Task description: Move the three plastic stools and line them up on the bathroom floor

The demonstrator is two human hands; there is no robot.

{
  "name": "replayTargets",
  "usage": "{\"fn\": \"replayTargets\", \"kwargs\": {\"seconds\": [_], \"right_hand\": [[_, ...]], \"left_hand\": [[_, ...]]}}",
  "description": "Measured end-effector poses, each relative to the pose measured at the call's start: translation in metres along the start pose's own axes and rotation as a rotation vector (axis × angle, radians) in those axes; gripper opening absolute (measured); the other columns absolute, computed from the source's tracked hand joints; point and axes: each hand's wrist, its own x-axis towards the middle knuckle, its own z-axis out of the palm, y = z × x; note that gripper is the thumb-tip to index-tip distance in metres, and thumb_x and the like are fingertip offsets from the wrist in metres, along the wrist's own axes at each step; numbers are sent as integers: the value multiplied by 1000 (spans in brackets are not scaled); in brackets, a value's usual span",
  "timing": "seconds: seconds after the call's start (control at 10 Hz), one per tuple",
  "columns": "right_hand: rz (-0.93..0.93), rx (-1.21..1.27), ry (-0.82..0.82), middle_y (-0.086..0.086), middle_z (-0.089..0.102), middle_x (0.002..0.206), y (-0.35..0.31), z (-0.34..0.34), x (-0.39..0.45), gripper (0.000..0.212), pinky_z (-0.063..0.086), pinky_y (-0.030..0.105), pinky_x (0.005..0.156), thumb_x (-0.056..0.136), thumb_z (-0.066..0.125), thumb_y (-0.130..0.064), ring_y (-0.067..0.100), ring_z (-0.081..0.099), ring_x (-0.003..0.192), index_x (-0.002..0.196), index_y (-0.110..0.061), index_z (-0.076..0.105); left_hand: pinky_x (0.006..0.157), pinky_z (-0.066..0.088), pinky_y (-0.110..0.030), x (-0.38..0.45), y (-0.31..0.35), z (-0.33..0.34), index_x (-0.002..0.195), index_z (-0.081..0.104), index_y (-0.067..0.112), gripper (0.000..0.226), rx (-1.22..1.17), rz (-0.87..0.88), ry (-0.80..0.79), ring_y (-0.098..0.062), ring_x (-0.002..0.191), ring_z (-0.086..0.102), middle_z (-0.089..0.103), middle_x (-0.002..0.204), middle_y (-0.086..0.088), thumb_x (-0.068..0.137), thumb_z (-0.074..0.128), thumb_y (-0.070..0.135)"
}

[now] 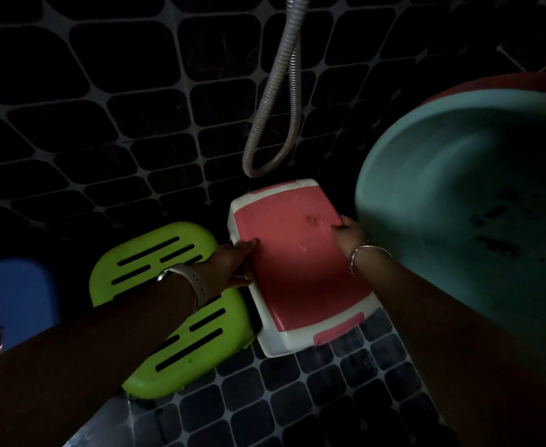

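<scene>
A white stool with a pink top stands on the dark tiled floor in the middle of the view. My left hand grips its left edge, thumb on the pink top. My right hand holds its right edge. Touching its left side is a lime-green stool with slots in its seat, partly under my left forearm. A blue stool sits at the far left, cut off by the frame edge.
A large teal basin fills the right side, close to my right hand. A metal shower hose hangs in a loop just behind the pink stool. Dark tiles cover the floor and wall.
</scene>
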Motion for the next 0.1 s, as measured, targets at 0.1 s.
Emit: {"fn": "replayTargets", "kwargs": {"seconds": [0.1], "right_hand": [[-80, 85, 177, 13, 67, 118, -23, 4, -15, 39, 45, 24, 90, 84, 54, -13, 22, 63, 102, 123, -10, 61]], "left_hand": [[62, 45, -25, -17, 10, -3, 82, 57, 13, 21, 51, 198, 142, -17, 62, 57, 60, 68, -5, 93, 54, 30]]}}
